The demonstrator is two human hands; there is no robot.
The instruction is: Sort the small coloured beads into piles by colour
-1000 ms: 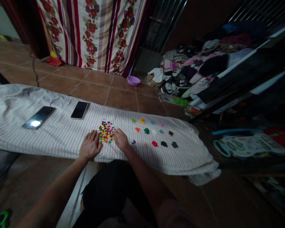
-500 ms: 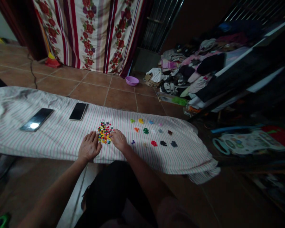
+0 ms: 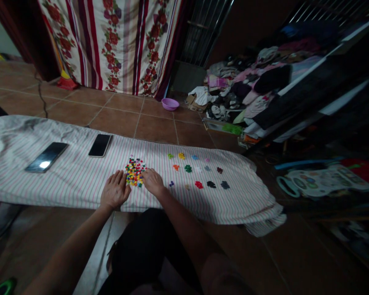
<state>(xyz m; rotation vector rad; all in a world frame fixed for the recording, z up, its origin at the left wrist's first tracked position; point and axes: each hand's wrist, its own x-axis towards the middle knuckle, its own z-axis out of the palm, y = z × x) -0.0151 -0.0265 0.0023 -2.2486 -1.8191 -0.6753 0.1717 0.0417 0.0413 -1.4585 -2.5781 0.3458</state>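
A mixed pile of tiny coloured pieces (image 3: 134,172) lies on the striped cloth (image 3: 160,200). My left hand (image 3: 114,191) rests flat along its left side, fingers stretched out. At the pile's right edge, my right hand (image 3: 153,182) has its fingers bent down and together; its fingertips touch the pieces, and anything pinched there is too small to make out. Farther right sit small one-colour heaps, among them yellow pieces (image 3: 181,155), green pieces (image 3: 188,168), red pieces (image 3: 198,184), black pieces (image 3: 211,184) and a few dark blue pieces (image 3: 171,183).
Two phones, a black one (image 3: 100,145) and a larger one (image 3: 46,157), lie left of the pile. Beyond the cloth, a purple basin (image 3: 170,105) stands on the tiled floor. Heaped clothes (image 3: 233,88) fill the back right, and a flowered curtain (image 3: 126,45) hangs behind.
The view has shifted very slightly. Both hands stay beside the pile, with only small movement of the right fingers at its edge.
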